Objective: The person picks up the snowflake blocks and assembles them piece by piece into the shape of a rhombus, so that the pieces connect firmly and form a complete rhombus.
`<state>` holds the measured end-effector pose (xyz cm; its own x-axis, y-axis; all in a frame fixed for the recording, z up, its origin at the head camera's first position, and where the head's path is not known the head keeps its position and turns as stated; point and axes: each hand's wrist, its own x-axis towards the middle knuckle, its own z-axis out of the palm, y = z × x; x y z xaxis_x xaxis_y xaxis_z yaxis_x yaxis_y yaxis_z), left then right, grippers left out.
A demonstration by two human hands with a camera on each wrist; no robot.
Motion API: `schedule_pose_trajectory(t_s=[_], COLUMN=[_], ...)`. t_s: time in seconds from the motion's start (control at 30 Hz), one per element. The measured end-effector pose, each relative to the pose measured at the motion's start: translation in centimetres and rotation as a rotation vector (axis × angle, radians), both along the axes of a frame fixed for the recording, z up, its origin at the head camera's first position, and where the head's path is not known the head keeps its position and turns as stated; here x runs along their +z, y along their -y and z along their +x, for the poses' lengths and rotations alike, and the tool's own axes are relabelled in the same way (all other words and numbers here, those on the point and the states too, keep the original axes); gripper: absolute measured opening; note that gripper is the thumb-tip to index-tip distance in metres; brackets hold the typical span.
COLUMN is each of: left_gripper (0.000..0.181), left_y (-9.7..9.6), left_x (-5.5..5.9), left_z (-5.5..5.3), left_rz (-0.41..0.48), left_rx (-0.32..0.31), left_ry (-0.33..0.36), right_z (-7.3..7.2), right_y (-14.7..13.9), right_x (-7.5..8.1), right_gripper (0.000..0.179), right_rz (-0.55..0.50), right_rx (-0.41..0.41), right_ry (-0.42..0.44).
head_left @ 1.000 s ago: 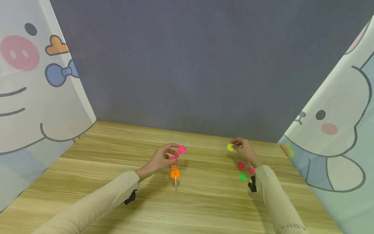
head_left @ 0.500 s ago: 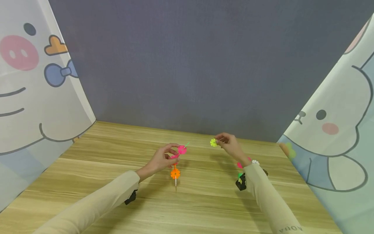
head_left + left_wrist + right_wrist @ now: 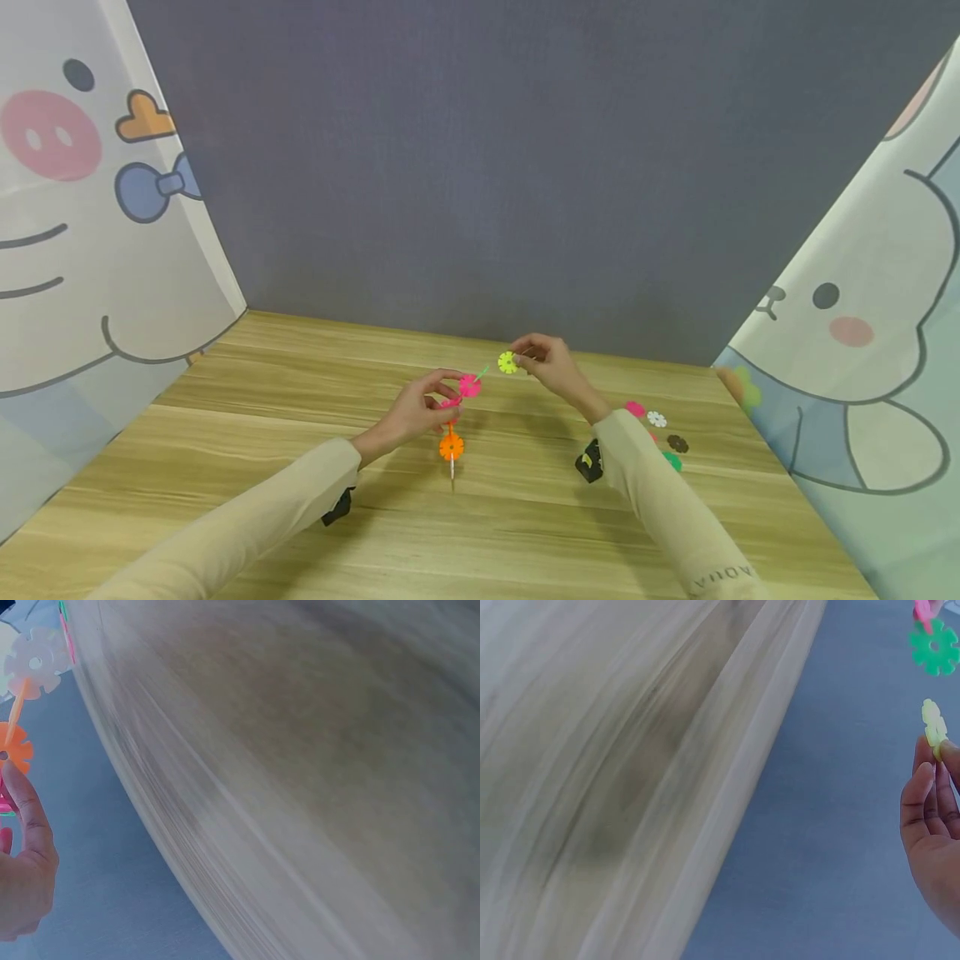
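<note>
My left hand point(image 3: 412, 410) grips a chain of slotted plastic snowflake discs by a pink disc in its middle. Above the fingers the chain runs through another pink disc point(image 3: 469, 385) to a green disc point(image 3: 482, 374), seen edge-on in the head view. Below hang an orange disc point(image 3: 452, 447) and a white disc point(image 3: 36, 663). My right hand point(image 3: 553, 367) pinches a yellow disc point(image 3: 507, 362) between thumb and fingers. In the right wrist view a gap separates the yellow disc from the green disc point(image 3: 934, 646). A pale sliver shows behind the right fingers; its kind is unclear.
On the right of the wooden table point(image 3: 525, 533) lie loose discs: a pink one point(image 3: 635, 409), a white one point(image 3: 657, 419), a brown one point(image 3: 678, 443) and a green one point(image 3: 672, 461), partly behind the right sleeve. A grey panel point(image 3: 480, 167) closes off the back.
My right hand has moved left with the yellow disc, from above the loose discs to close beside the chain's green end. The left hand and its chain have stayed nearly still.
</note>
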<state>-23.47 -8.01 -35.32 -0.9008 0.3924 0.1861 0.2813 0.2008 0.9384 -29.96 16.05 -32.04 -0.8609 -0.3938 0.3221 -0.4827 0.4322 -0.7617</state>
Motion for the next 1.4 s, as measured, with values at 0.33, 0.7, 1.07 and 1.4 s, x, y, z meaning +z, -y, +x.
schedule_pose_trajectory(t_s=[0.33, 0.7, 1.07, 1.4], left_gripper=[0.049, 0.046, 0.042, 0.041], left_y=[-0.2, -0.3, -0.7, -0.8], left_x=[0.0, -0.2, 0.1, 0.2], left_z=[-0.1, -0.2, 0.3, 0.7], left_rz=[0.008, -0.004, -0.007, -0.016], left_rx=[-0.008, -0.008, 0.091, 0.087], left_ry=[0.002, -0.021, -0.085, -0.130], right_z=[1.5, 1.5, 1.4, 1.5], right_y=[1.6, 2.3, 2.8, 2.9], right_x=[1.9, 2.0, 2.2, 2.0], right_gripper=[0.017, 0.017, 0.017, 0.017], right_rz=[0.052, 0.043, 0.003, 0.027], right_rx=[0.058, 0.083, 0.086, 0.071], right_ry=[-0.016, 0.015, 0.014, 0.038])
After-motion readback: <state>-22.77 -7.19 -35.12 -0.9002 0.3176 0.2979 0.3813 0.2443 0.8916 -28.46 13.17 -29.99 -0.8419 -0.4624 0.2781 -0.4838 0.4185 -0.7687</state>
